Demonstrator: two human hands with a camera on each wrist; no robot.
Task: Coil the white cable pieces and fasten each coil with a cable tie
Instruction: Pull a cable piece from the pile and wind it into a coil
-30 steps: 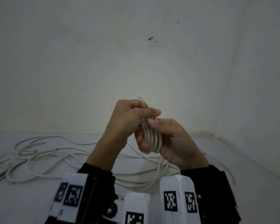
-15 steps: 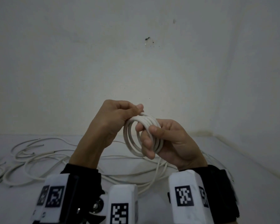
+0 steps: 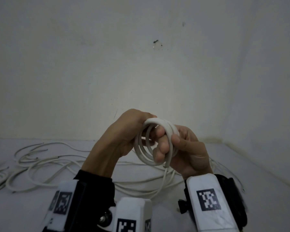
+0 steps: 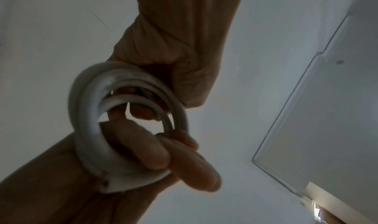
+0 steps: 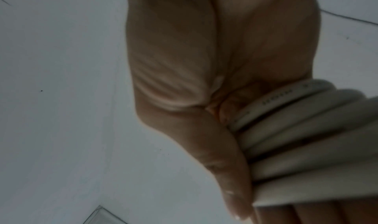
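A white cable coil (image 3: pixel 139 149) of several turns is held up in front of the wall, its opening facing me. My left hand (image 3: pixel 131 126) grips the coil's top rim from the left, its fingertips hidden behind the turns. My right hand (image 3: pixel 184 146) holds the right side: its fingers (image 3: pixel 161 144) pass through the opening and its thumb presses the outside. A cut cable end (image 3: pixel 166 165) sticks down below. The left wrist view shows the coil (image 4: pixel 85 114) between both hands. The right wrist view shows its turns (image 5: pixel 296 124) against the palm. I cannot make out any cable tie.
Loose white cable pieces (image 3: pixel 45 166) sprawl across the white table (image 3: pixel 251 173) below and to the left of my hands. A plain wall (image 3: pixel 141 72) stands close behind and meets a side wall at the right corner.
The coil has turned from edge-on to facing me. My right fingers now pass through its opening. My left hand shifted from pinching above the coil to gripping its top rim.
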